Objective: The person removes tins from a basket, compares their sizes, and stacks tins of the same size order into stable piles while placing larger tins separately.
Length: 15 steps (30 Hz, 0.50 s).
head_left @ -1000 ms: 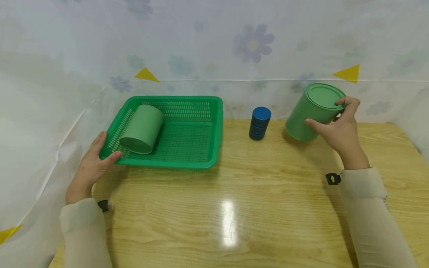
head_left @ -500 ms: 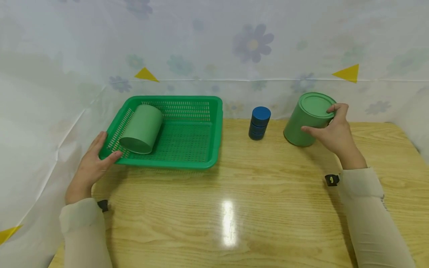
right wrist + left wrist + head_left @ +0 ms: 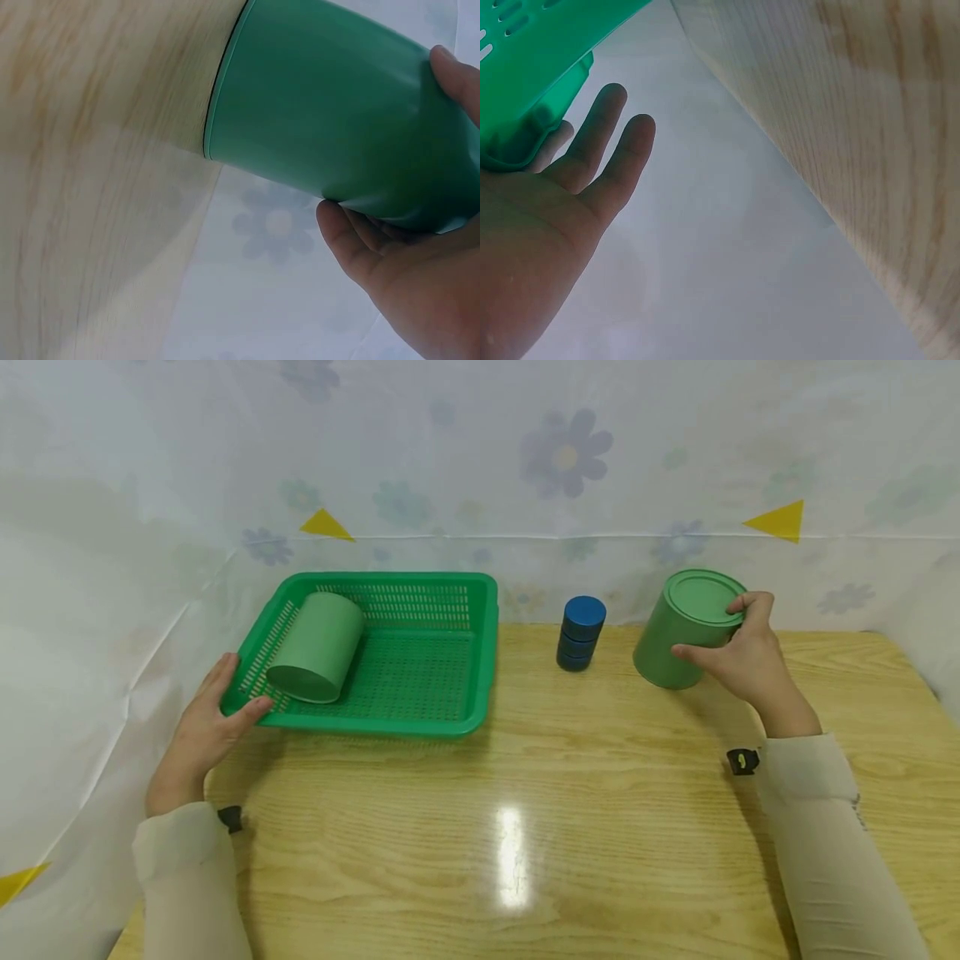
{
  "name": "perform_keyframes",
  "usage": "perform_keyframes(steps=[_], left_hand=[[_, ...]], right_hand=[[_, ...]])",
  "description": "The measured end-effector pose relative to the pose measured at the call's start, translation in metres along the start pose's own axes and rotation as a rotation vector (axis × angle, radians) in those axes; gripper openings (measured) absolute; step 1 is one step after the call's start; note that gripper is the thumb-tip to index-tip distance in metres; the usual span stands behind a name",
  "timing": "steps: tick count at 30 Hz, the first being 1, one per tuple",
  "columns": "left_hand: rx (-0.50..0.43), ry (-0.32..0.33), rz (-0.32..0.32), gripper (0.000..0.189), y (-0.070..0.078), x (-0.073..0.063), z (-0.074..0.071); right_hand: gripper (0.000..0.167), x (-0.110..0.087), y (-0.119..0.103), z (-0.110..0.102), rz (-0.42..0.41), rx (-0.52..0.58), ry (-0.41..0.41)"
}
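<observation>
At the right, my right hand (image 3: 750, 660) grips a light green lidded can (image 3: 675, 639), thumb on its near side and fingers at the lid's edge. The can stands upright on the table, its base at the tabletop in the right wrist view. My left hand (image 3: 202, 727) holds the front left corner of a green plastic basket (image 3: 405, 727), thumb over the front rim. Outside the corner, two of its fingers (image 3: 604, 120) extend free in the left wrist view. A second green can (image 3: 318, 643) lies on its side in the basket's left part.
A small blue ridged cylinder (image 3: 579, 633) stands upright between the basket and the held can. Behind the wooden table (image 3: 420, 827) hangs a white flowered sheet (image 3: 465, 460) with yellow triangles on it. Another white sheet borders the left side.
The right hand has lowered the tilted can and brought it upright on the table, slightly to the left. The left hand and the basket have stayed put.
</observation>
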<state>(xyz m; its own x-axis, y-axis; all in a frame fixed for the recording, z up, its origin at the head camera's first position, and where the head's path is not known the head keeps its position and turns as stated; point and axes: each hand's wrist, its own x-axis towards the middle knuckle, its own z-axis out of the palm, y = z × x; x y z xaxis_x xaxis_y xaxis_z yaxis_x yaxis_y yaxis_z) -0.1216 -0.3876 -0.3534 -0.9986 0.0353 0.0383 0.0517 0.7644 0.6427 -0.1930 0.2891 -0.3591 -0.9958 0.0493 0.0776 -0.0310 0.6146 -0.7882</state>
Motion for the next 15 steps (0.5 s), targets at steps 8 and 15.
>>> perform_keyframes(steps=[8, 15], left_hand=[[0.003, -0.002, 0.0, 0.087, 0.0006, 0.0002, -0.0004], [0.002, -0.012, -0.011, 0.087, 0.0009, 0.0, -0.0001]], right_hand=[[0.091, -0.0001, -0.0012, -0.0013, -0.022, -0.001, -0.007], [0.09, -0.0002, -0.0016, -0.0026, -0.023, -0.002, -0.04]])
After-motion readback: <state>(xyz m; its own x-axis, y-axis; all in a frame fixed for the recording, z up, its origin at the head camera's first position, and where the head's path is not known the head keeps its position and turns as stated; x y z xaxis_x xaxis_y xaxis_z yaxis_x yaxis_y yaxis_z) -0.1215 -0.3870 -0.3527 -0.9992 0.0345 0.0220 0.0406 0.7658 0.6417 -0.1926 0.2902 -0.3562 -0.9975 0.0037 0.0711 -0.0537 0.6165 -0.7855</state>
